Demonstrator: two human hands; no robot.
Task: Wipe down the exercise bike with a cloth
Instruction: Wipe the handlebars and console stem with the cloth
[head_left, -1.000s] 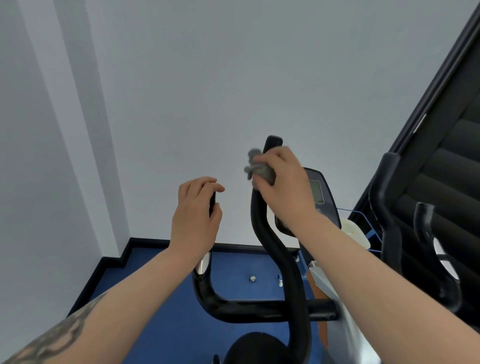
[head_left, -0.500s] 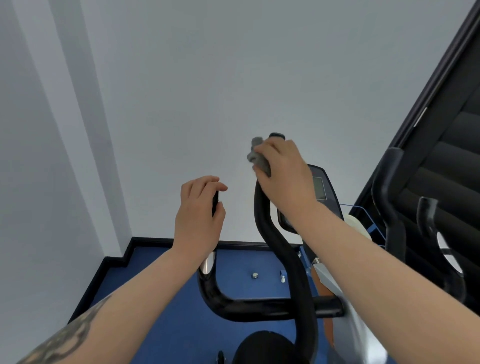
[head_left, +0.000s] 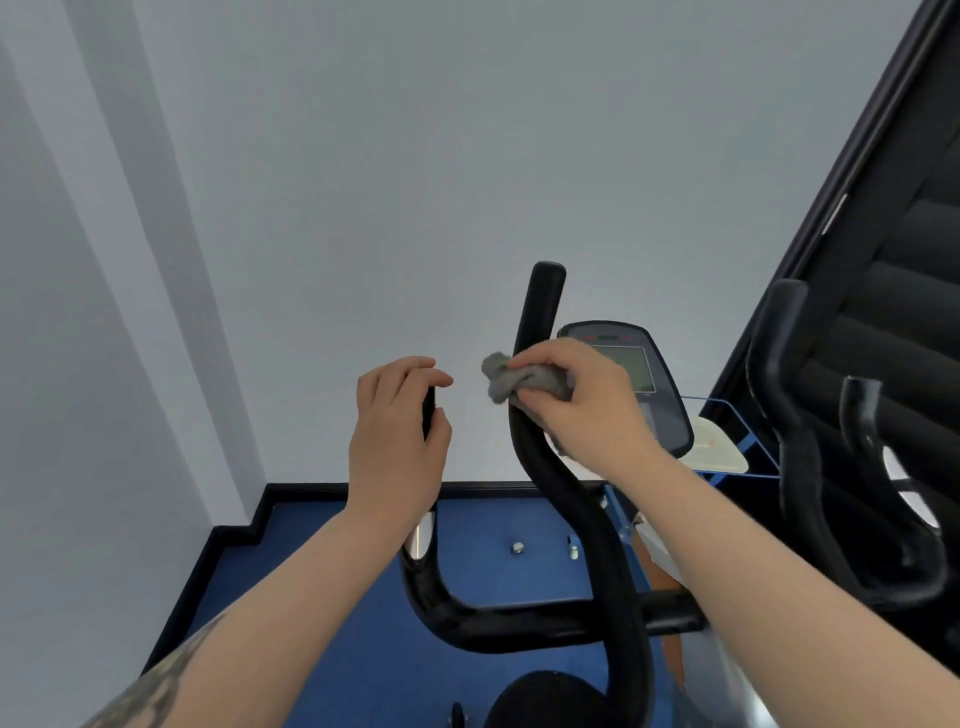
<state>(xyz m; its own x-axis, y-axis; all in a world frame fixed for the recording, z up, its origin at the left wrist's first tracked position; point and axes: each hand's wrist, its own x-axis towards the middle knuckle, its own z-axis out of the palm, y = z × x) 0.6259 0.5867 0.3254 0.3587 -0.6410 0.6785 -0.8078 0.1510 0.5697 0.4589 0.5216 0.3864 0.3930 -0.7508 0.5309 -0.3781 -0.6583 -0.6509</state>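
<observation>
The exercise bike's black right handlebar (head_left: 540, 306) rises in the middle of the view, its tip bare above my hand. My right hand (head_left: 587, 405) grips a grey cloth (head_left: 501, 376) wrapped around that bar, partway down it. My left hand (head_left: 397, 436) is curled round the black left handlebar (head_left: 429, 410), of which only a sliver shows between the fingers. The bars join at a black crossbar (head_left: 519, 623). The bike's console (head_left: 623, 364) with a grey screen sits behind my right hand.
A white wall fills the view ahead. Blue floor (head_left: 322, 597) with a black skirting lies below. A second machine with black handles (head_left: 779, 415) stands close at the right, beside a dark slatted panel. A blue-rimmed tray (head_left: 727, 452) sits behind the console.
My right hand has slid the cloth down the right handlebar, baring the bar's tip. My left hand keeps its hold on the left bar.
</observation>
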